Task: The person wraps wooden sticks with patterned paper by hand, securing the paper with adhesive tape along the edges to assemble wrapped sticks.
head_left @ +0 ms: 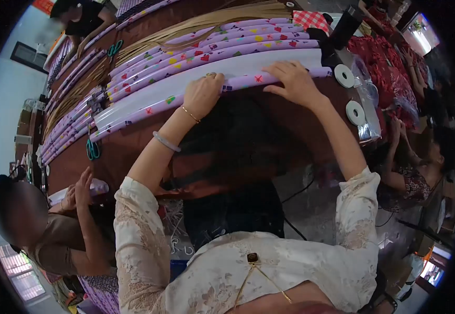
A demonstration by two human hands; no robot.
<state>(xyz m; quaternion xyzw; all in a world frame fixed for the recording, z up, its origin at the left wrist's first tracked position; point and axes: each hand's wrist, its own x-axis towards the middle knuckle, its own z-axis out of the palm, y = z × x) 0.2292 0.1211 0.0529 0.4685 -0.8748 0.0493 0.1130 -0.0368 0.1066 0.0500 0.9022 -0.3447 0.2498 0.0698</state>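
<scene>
Inside the table's (125,146) near edge my left hand (204,96) curls over one roll (248,81) (I can't tell its grip), my right hand (291,81) spread on it, two tapes (337,75) by the right edge.

Red-checked cloth (311,21) near a black cylinder (345,27), teal-handled scissors (92,149), white rolls (338,75)

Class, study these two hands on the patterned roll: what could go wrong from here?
The patterned roll extends well past the left hand, so its left end might twist out of line. Its right end lies beside a white reel and could bump it. The teal scissors near the left end might snag it.
</scene>
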